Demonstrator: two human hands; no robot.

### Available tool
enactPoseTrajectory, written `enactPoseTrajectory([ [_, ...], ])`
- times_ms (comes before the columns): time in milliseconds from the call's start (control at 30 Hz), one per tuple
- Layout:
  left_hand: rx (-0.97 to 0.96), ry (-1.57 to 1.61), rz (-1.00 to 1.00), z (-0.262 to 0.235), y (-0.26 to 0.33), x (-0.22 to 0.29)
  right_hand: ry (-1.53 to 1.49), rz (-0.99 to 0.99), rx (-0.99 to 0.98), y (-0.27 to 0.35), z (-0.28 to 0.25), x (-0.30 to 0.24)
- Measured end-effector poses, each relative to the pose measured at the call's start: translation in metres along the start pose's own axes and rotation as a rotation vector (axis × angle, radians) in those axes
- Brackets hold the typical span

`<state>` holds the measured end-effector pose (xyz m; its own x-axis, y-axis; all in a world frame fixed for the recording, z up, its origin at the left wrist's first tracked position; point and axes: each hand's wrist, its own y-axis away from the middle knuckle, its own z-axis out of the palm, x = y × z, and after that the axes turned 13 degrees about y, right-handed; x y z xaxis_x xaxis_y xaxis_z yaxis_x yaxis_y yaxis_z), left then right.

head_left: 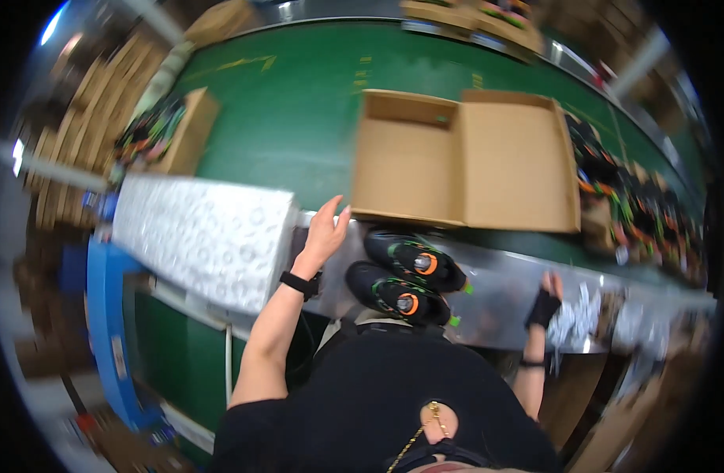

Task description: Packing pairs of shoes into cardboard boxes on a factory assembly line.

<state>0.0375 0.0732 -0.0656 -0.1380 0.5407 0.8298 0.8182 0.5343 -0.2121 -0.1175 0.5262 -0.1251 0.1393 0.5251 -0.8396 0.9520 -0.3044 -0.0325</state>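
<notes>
An open brown cardboard box (464, 158) with its lid folded flat lies on the green conveyor belt (299, 118). My left hand (326, 229) is open, its fingertips near the box's lower left corner, apart from the white stack. Two black shoes with orange dials and green trim (405, 276) lie side by side on the metal ledge (504, 303) right below the box. My right hand (545, 303), in a black fingerless glove, rests on the ledge beside crumpled white paper (578, 315); its fingers are hard to see.
A tall stack of white patterned paper sheets (204, 232) sits to the left on the ledge. Another brown box (184, 134) holds colourful shoes at far left. More shoes (638, 209) are piled on the right. A blue frame (106, 331) stands lower left.
</notes>
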Motion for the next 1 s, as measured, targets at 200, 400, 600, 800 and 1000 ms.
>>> enactPoseTrajectory([
  [200,0.414,-0.230,-0.153,-0.129,0.044,-0.077,0.677,-0.307,-0.077,0.002,-0.033,0.098],
  [400,0.142,-0.563,-0.637,-0.189,0.113,-0.110,0.442,-0.355,-0.057,0.030,-0.013,0.032],
  [600,0.324,-0.641,-0.402,-0.195,0.112,-0.122,-0.249,-0.315,-0.220,0.051,0.024,-0.120],
  [800,0.533,-0.661,-0.369,-0.226,0.107,-0.108,-0.136,-0.567,-0.623,0.032,0.116,-0.227],
  [1000,0.932,-0.623,0.072,-0.300,0.068,-0.011,-0.121,-0.205,-0.931,0.016,0.183,-0.255],
])
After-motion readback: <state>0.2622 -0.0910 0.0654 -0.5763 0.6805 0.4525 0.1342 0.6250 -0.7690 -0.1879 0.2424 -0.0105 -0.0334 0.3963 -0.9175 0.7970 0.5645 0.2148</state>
